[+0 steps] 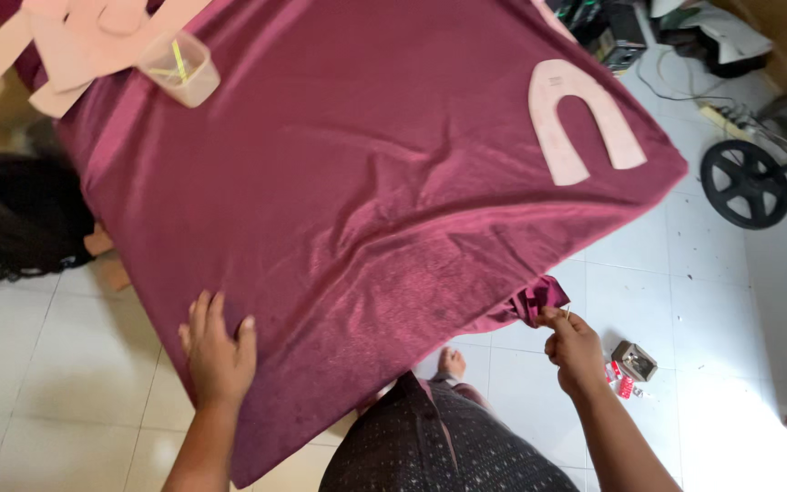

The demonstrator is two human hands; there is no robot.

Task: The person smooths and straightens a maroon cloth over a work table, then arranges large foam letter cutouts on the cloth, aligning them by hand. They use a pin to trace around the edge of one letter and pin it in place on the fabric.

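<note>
The right hand [574,351] holds a pinch grip, thumb and forefinger closed on a bunched corner of the maroon fabric [366,182] where it hangs off the near right edge of the counter. The left hand [219,351] lies flat, fingers spread and closed on nothing, pressing the near left edge of the same fabric against the counter top.

The fabric covers nearly the whole counter. Shallow creases run across its middle toward the pinched corner; the near edge drapes over the side.

Step in hand, as judged: spreading and flattening the cloth, one hand anchoring, the other drawing the corner. The next move calls for an even pull away from the anchoring palm so the creases clear without dragging the cloth.

A pink U-shaped pattern piece [580,114] rests on the far right of the fabric. More pink pattern pieces [75,41] and a clear plastic cup [181,68] sit at the far left corner. A small box [634,361] lies on the tiled floor [66,364] near the right hand.
</note>
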